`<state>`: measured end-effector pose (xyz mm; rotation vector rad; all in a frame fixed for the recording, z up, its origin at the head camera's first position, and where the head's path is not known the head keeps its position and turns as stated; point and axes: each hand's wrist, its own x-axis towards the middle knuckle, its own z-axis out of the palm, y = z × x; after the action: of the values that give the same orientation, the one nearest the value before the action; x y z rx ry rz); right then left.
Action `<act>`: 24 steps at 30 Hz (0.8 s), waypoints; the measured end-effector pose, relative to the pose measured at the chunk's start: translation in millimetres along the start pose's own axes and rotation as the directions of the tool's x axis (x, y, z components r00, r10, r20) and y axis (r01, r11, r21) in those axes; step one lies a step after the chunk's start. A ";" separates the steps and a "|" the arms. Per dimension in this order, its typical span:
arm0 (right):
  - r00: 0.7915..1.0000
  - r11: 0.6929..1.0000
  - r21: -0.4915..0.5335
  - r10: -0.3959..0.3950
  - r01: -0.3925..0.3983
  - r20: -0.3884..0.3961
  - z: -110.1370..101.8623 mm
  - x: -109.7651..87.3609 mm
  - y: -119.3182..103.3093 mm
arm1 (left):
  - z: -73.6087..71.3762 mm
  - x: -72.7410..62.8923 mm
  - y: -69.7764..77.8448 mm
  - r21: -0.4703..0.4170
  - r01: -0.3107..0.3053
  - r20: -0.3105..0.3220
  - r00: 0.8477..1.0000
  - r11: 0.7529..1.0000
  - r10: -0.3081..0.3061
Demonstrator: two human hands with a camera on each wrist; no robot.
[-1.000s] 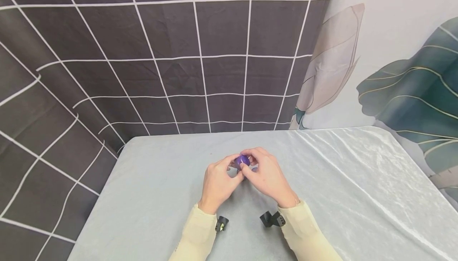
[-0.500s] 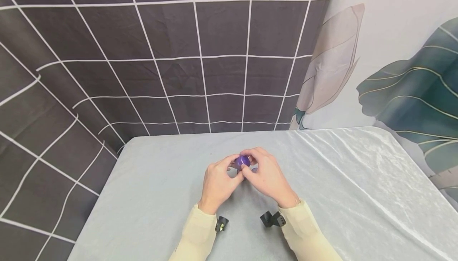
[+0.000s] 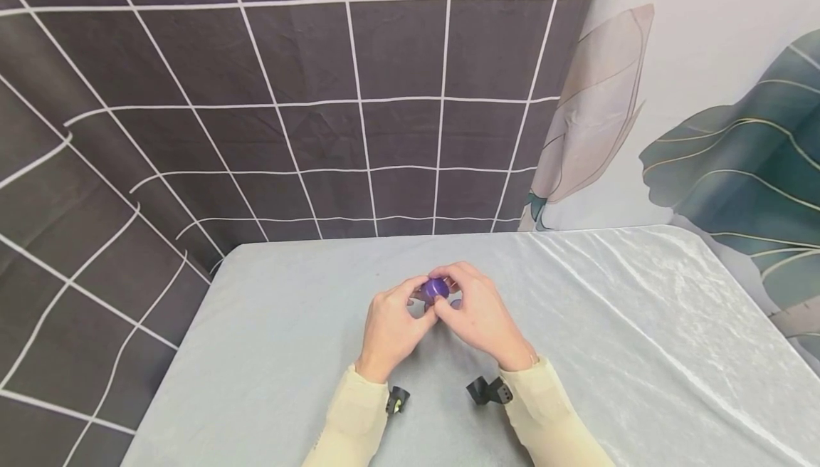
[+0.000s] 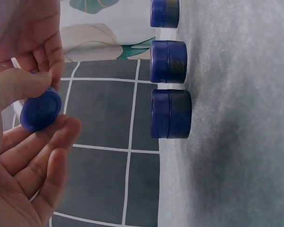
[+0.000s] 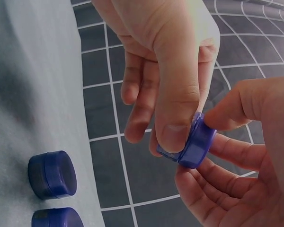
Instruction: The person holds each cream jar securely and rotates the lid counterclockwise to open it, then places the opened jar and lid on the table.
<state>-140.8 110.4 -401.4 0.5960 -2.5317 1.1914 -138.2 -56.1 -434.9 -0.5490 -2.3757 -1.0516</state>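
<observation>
A small round blue-purple jar [image 3: 436,288] is up off the table between both hands. My left hand [image 3: 393,332] pinches it, thumb [image 5: 174,135] pressed to one part, its other fingers loosely bent. From the other side my right hand [image 3: 479,310] grips the wider round part with thumb and fingers. In the left wrist view the jar's round flat end [image 4: 41,110] shows, tilted; the fingers hide much of its side. Below the hands, similar jars stand upright on the table, among them one jar [image 4: 170,113] and another jar [image 4: 168,61].
A pale grey velvety cloth [image 3: 275,353] covers the table, creased on the right. A dark curtain [image 3: 307,132] with white grid lines hangs behind, and a leaf-printed white curtain [image 3: 615,168] at the right. Each wrist bears a small black camera [image 3: 490,391].
My right thumb has slid slightly to the right and the jar has shifted a little with it. Both hands keep their hold in nearly the same place.
</observation>
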 end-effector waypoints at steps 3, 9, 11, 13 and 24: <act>1.000 1.000 -0.005 -0.009 0.009 0.003 -0.1 0.0 0.7 | 0.2 -0.3 -0.1 -0.008 0.003 0.005 1.000 1.000 -0.003; 0.999 1.000 -0.004 -0.031 0.031 0.009 0.0 -0.1 2.3 | 0.1 -0.6 -0.1 -0.006 -0.009 0.003 1.000 1.000 0.009; 0.999 0.999 -0.004 -0.035 0.035 0.013 -0.2 0.1 2.5 | 0.2 -0.3 0.2 -0.002 -0.016 0.003 1.000 1.000 0.016; 0.999 0.999 -0.002 -0.038 0.038 0.017 -0.7 0.3 2.2 | 0.4 0.0 0.4 0.002 -0.017 0.004 1.000 1.000 0.017; 0.997 0.998 0.009 -0.067 0.066 0.029 -2.0 0.7 2.0 | -0.4 -0.3 2.1 0.012 -0.017 0.015 1.000 1.000 0.017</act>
<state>-142.3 112.9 -401.2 0.6993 -2.5114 1.1789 -136.8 -55.1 -433.6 -0.5738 -2.3842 -1.0287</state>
